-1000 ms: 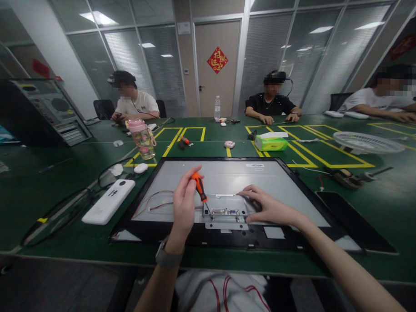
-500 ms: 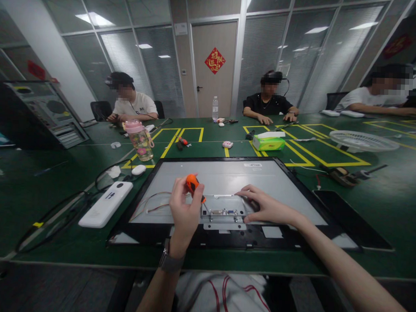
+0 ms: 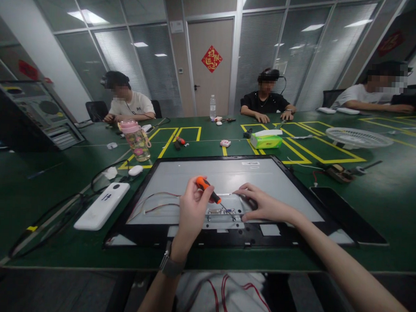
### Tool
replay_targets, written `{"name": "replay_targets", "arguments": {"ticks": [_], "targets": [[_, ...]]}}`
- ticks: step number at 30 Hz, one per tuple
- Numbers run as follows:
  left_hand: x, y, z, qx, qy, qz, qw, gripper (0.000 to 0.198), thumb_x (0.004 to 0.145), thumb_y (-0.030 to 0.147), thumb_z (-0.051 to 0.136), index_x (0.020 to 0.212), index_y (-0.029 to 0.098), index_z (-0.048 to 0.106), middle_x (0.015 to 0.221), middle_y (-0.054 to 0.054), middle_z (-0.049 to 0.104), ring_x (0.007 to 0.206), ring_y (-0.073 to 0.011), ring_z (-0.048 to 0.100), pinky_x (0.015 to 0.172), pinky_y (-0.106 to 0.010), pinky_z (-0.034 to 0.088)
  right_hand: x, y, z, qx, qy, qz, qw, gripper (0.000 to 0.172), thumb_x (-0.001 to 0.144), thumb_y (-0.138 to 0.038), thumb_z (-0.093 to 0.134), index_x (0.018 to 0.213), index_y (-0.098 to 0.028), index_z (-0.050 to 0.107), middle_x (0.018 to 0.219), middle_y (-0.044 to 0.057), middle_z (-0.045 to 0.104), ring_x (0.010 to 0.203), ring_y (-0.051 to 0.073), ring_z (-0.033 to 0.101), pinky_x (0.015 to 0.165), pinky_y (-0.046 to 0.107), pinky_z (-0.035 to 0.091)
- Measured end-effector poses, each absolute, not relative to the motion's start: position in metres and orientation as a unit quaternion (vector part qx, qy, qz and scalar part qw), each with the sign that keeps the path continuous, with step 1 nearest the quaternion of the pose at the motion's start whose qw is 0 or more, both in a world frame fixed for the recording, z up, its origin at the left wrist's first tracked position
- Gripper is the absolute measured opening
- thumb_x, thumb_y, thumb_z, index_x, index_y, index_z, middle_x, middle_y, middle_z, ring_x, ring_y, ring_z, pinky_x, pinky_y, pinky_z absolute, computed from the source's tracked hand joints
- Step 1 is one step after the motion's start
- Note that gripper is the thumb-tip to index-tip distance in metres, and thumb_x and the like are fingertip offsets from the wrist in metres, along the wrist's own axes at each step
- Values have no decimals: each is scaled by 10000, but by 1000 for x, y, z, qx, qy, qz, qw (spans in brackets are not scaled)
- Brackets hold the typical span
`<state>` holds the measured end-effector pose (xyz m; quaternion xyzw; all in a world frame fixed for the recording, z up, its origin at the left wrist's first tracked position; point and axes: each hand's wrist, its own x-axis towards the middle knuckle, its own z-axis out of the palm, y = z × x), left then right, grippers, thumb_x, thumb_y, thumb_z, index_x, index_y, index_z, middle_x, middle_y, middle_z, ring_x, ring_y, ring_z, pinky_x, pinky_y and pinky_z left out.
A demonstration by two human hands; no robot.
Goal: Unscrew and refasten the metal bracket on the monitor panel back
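Note:
A display panel (image 3: pixel 180 173) with a black frame lies back side up on the table. My left hand (image 3: pixel 194 205) is closed round the handle of an orange and black screwdriver (image 3: pixel 208 190). The screwdriver slants down to the right, and its tip is at the right end of a connector strip, by a small screw. The strip is on a metal housing (image 3: pixel 222 225) at the panel's lower middle. My right hand (image 3: pixel 266 204) grips the housing's right end, fingers at its upper edge and thumb near the connectors. Thin wires (image 3: pixel 161 204) lie left of the housing.
A white power bank (image 3: pixel 102 206) and black cables (image 3: pixel 51 228) lie left of the panel. A black phone (image 3: pixel 347 215) lies to the right. Beyond are a pink-lidded bottle (image 3: pixel 136 142), a tissue pack (image 3: pixel 266 140) and a white round frame (image 3: pixel 359 136). Three people sit across the table.
My left hand has moved right with the screwdriver; its tip has gone from the left end of the connector strip to the right end. My right hand stays on the housing.

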<state>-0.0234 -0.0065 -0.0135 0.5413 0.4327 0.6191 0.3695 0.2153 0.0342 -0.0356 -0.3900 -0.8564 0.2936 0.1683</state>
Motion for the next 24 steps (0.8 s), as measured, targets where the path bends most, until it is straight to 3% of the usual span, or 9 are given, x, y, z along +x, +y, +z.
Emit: {"name": "replay_targets", "arguments": {"ticks": [13,19,21,24], "targets": [[-23,-9,-16,578,446,602,325,273,851,352,622,1049,187,532,807,7,615,681,-140,670,633,-241,564,215,34,-36,-389,-856,293,172,751,705,-546,744,1350,-243,507,1219,80,461,1097,275,499,958,389,436],[-23,-11,-12,650,448,565,240,284,890,309,582,1147,191,554,833,-12,642,745,-147,663,737,-253,533,214,33,-34,-388,-855,296,173,742,718,-536,740,1350,-223,509,1210,86,468,1072,264,504,931,374,444],[-20,-12,-7,703,426,534,198,340,905,277,557,1235,201,528,866,-21,649,778,-150,652,786,-263,516,214,33,-34,-389,-857,292,171,745,721,-531,740,1352,-212,505,1205,93,471,1030,254,513,898,367,456],[-13,-12,4,774,378,484,153,462,928,236,511,1378,217,410,1137,-89,626,979,-182,633,888,-291,480,213,33,-34,-385,-860,286,175,737,719,-532,741,1343,-213,511,1201,93,478,993,245,517,877,362,461]]}}
